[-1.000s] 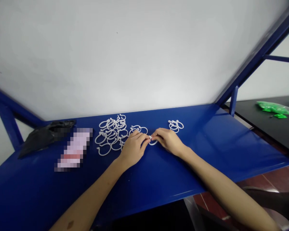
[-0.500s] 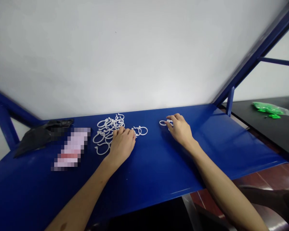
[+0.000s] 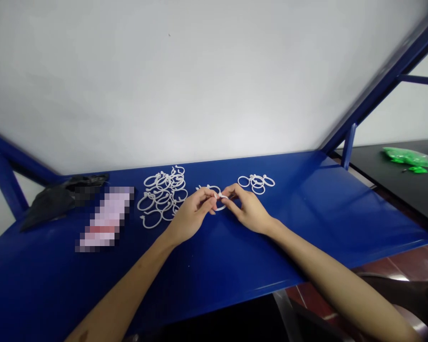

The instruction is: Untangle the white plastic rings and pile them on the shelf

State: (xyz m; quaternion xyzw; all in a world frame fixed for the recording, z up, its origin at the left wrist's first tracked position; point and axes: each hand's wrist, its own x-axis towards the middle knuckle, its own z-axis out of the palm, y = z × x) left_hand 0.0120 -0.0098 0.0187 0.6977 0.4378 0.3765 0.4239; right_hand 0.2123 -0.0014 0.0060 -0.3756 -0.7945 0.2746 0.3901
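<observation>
My left hand [image 3: 190, 216] and my right hand [image 3: 248, 209] meet over the middle of the blue table [image 3: 306, 223]. Both pinch one white plastic ring [image 3: 220, 203] between their fingertips, just above the table top. To the left lies a heap of several white rings [image 3: 162, 197], open at one end. A small group of closed white rings [image 3: 257, 182] lies to the right, beyond my right hand. One more ring [image 3: 210, 188] shows just behind my fingers.
A blurred pink and white packet [image 3: 105, 218] and a black bag [image 3: 64, 194] lie at the left of the table. A white wall rises behind. On the right stands a black table [image 3: 395, 180] with green pieces [image 3: 406, 159]. Blue frame bars [image 3: 378, 80] slant at both sides.
Half a second ago my hands were apart, the left at the heap and the right setting a ring at the right group. Now both have come back together on a new ring.
</observation>
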